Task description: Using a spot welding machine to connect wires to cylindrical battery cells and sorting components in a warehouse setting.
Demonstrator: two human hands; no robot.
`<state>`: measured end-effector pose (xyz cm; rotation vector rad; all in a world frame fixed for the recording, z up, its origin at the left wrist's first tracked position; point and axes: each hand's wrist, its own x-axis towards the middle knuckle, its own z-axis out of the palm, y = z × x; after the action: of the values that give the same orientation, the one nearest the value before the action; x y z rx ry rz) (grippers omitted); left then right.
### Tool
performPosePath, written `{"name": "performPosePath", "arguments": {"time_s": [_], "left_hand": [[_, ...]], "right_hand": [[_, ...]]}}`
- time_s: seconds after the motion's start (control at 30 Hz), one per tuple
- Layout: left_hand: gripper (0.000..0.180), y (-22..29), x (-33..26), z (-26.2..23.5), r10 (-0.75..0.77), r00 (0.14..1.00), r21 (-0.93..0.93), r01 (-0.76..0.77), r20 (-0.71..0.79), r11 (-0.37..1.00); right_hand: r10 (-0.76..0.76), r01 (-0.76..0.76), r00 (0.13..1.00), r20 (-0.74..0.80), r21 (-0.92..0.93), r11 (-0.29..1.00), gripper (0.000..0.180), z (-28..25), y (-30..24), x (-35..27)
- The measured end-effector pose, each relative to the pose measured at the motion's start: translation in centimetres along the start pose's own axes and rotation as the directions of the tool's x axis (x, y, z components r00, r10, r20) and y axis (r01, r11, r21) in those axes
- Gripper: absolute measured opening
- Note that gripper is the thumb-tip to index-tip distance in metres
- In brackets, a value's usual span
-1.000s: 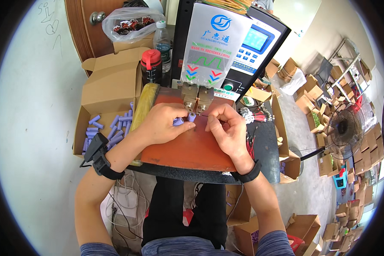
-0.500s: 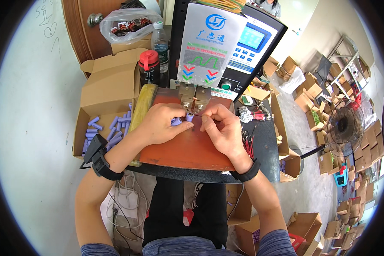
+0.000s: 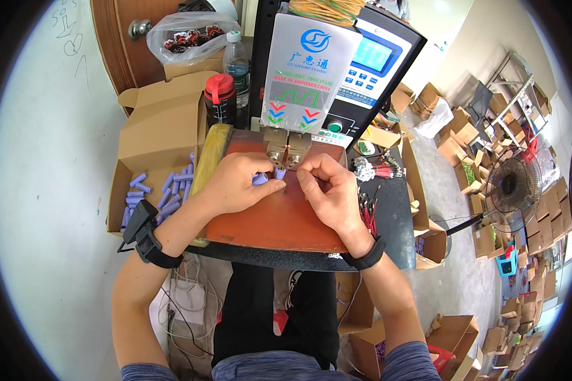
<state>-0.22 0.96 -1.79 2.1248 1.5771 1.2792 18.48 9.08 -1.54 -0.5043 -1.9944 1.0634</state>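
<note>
My left hand [image 3: 238,183] pinches a small purple cylinder cell [image 3: 265,178] against the red-brown work board [image 3: 279,219], right under the metal welding head [image 3: 287,147] of the grey spot-welding machine [image 3: 318,70]. My right hand [image 3: 327,190] meets it from the right, fingertips closed on the cell's end and what looks like a thin strip; that strip is too small to make out. Both wrists wear black bands.
An open cardboard box [image 3: 156,152] at the left holds several loose purple cells [image 3: 165,187]. A red-capped bottle [image 3: 220,98] and a clear bottle [image 3: 237,60] stand behind it. Red wires [image 3: 375,170] lie at the right. A fan [image 3: 511,190] and many cartons are on the floor.
Both hands stay at the welding head with the purple cell; the fingers have shifted only slightly. The view has tilted a little.
</note>
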Motion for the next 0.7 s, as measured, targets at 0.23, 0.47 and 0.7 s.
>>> {"name": "performPosePath", "arguments": {"time_s": [0.23,0.47,0.7], "left_hand": [[0.021,-0.9,-0.3,0.2,-0.108,0.991,-0.116,0.098,-0.079,0.988],[0.020,-0.7,-0.2,-0.3,-0.132,0.985,-0.193,0.110,-0.108,0.975],[0.020,0.8,-0.2,-0.8,-0.118,0.993,0.005,0.118,-0.003,0.993]], "right_hand": [[-0.039,0.052,0.997,-0.064,0.213,0.976,0.020,0.5,0.0,0.1],[0.118,-0.117,0.989,-0.094,0.021,0.993,0.009,0.3,0.1,0.1],[-0.077,0.070,0.991,-0.108,-0.063,0.996,0.016,0.5,0.7,0.4]]}}
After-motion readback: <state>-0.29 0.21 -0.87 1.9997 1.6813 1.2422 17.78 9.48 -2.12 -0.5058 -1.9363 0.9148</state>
